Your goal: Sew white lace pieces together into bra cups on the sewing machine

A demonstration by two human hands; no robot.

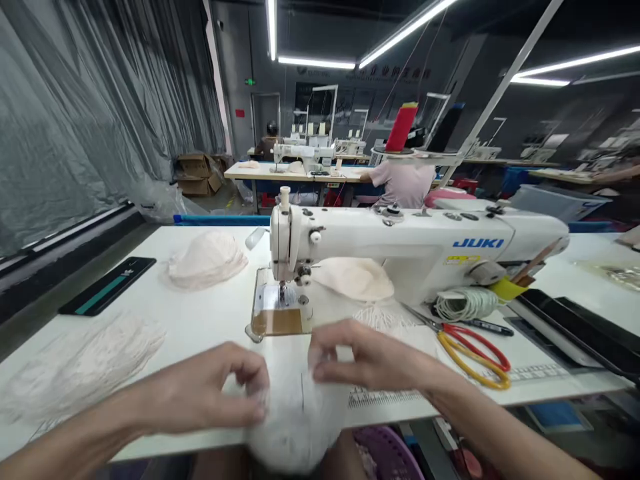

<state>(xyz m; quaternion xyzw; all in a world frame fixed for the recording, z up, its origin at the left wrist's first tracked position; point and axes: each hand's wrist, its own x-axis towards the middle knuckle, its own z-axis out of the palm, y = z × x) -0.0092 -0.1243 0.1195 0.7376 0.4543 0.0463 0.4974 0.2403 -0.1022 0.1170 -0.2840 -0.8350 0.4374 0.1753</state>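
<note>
A white fabric piece (295, 437), blurred by motion, hangs over the table's front edge between my hands. My left hand (215, 390) pinches its left side between thumb and fingers. At its upper right side, my right hand (357, 353) is closed on it in the same way. Just beyond them stands a white JUKI sewing machine (415, 233), its needle area (283, 293) above a metal plate. A pale, cup-shaped fabric piece (355, 279) lies under the machine's arm. Some white fringed material (383, 319) is behind my right hand.
Stacked pale fabric pieces (207, 259) and a layered white pile (95, 357) lie on the left, near a black-and-green case (110, 287). Scissors (475, 353), a ruler (383, 398) and coiled cord (467, 303) are on the right. A purple basket (390, 453) sits below. Another person (407, 183) works ahead.
</note>
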